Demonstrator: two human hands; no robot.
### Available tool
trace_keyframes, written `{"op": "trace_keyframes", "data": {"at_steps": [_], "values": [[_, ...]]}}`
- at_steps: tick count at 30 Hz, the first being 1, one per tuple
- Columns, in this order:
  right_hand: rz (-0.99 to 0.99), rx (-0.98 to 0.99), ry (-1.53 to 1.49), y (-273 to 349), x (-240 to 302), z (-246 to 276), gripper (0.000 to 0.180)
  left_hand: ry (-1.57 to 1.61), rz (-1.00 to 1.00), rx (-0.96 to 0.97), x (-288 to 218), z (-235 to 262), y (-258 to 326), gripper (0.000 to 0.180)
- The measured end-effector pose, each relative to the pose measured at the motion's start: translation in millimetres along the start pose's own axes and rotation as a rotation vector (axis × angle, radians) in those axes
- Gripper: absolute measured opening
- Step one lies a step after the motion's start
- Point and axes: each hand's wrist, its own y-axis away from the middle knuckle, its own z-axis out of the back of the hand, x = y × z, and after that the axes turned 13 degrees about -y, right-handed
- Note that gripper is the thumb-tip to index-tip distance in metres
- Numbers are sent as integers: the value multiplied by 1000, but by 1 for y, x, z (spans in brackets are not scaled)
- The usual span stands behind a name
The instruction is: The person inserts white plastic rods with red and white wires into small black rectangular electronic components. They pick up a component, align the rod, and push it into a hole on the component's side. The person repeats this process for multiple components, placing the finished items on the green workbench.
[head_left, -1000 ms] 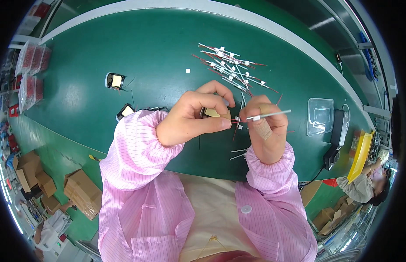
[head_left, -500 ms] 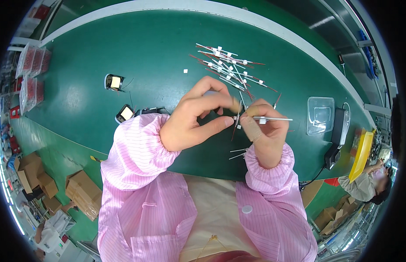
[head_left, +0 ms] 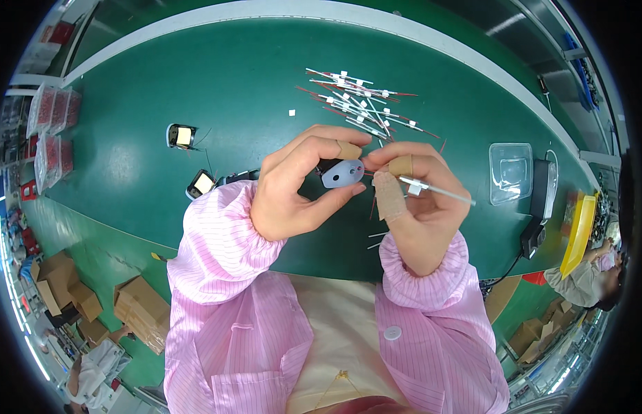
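Between thumb and fingers, my left hand (head_left: 293,183) grips a small grey-blue plastic housing (head_left: 342,174), its face with several round dark holes turned up. My right hand (head_left: 424,200) pinches a thin wire lead (head_left: 441,192) with white sleeving and a small white tag. Its red end points left at the housing's right edge; whether it enters a hole I cannot make out. Tan tape wraps fingers of both hands. Beyond them lies a loose pile of similar red-and-white wire leads (head_left: 362,103). Other lead ends (head_left: 377,240) show beside my right cuff.
Two black housings with pale pads, one farther (head_left: 181,136) and one nearer (head_left: 201,183), lie left on the green table (head_left: 127,165). A clear plastic box (head_left: 510,176) and a black device (head_left: 538,200) stand right. Stacked clear boxes (head_left: 53,110) line the left edge.
My left hand has turned, bringing the housing's holed face into view. My right hand has shifted slightly, the wire lead now tilting down to the right with its red end near the housing.
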Motion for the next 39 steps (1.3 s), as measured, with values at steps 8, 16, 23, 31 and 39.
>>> {"op": "trace_keyframes", "data": {"at_steps": [8,16,23,31,39], "values": [[137,40,248,5,4,-2,16,-79,-100,-19,-1,7,0,36],[217,80,301,4,1,1,16,-27,-75,0,0,8,-1,35],[215,91,334,3,2,-1,16,-45,-85,12,1,9,-1,35],[170,67,366,3,3,-5,16,-65,-111,-85,3,4,-4,37],[153,31,389,6,2,-7,19,-152,-144,-14,0,8,-4,34]]}}
